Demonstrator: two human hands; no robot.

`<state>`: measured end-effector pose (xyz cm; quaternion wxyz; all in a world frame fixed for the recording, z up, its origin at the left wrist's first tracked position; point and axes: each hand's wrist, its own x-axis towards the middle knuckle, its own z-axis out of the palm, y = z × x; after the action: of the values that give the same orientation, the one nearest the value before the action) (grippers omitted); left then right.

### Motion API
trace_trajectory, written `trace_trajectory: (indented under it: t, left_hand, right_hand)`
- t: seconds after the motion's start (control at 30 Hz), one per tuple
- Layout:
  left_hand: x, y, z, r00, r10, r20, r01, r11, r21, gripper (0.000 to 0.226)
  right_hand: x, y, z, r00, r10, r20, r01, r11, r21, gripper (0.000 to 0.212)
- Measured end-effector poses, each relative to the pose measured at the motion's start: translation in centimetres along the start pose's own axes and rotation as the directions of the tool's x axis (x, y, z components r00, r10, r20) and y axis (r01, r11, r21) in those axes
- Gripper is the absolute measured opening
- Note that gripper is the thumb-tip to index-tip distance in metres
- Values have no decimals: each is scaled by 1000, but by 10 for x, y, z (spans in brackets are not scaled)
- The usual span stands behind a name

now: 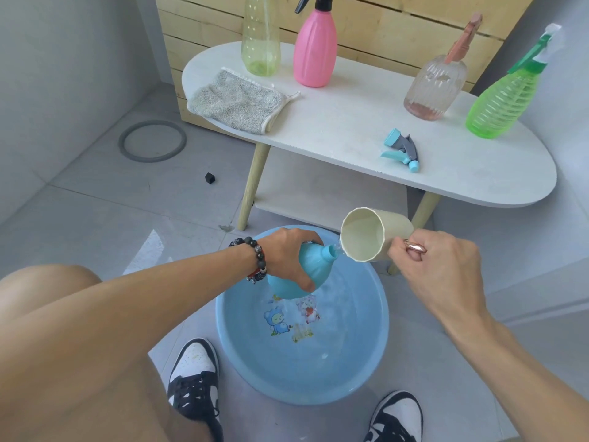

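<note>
My left hand (pixel 288 255) grips a light blue bottle (pixel 310 266) without its cap, tilted with the neck pointing right, above a blue basin (pixel 366 355) holding water on the floor. My right hand (pixel 438 271) holds a cream cup (pixel 366 234) by its copper handle (pixel 416 247). The cup is tipped on its side, its lip at the bottle's mouth, and a thin stream of water runs from cup to bottle.
A white oval table (pixel 350 129) behind the basin carries a grey cloth (pixel 237 100), a clear green bottle (pixel 259 36), a pink spray bottle (pixel 315 49), a glass spray bottle (pixel 435 87), a green spray bottle (pixel 503 100) and a loose blue spray head (pixel 401 149). My shoes flank the basin.
</note>
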<state>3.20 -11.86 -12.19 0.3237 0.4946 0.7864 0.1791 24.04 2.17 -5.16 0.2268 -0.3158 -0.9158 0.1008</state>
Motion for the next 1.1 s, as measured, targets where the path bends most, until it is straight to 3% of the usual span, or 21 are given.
trace_trajectory:
  t: [0.6,1.1]
  left_hand:
    - [0,-1,6,999,-21,45,19,999,46,80]
    - [1,-3,8,997,-42,61,39,998,42,82]
  right_hand:
    - [-2,5,8,969,-206,-139,184,970,-159,47]
    - [-1,3,10,863,-419,-283,351,899,-260,41]
